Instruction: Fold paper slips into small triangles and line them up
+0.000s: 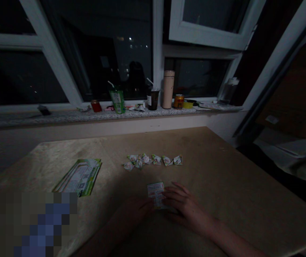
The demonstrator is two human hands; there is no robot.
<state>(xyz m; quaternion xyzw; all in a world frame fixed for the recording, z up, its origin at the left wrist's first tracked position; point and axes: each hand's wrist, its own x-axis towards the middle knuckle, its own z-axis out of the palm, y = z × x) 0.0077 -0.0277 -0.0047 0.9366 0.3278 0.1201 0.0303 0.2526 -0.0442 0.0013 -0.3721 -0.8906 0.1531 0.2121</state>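
A small printed paper (155,192), white with green edges, lies flat on the table between my hands. My left hand (139,208) is at its lower left corner, dim, with the fingers pressed together there. Over the right edge rests my right hand (181,201), its fingers stretched and spread, fingertips touching the paper. Beyond them, several small folded paper pieces (157,159) in the same green and white print form a loose row. To the left lies a stack of flat green and white printed sheets (82,176).
The wooden table (222,200) reaches a wall below a stone windowsill (134,114). On the sill stand a green cup with a straw (117,101), a dark drink cup (153,99), a pink tumbler (168,89), a gold can (179,101), a red jar (96,106) and a clear bottle (229,92).
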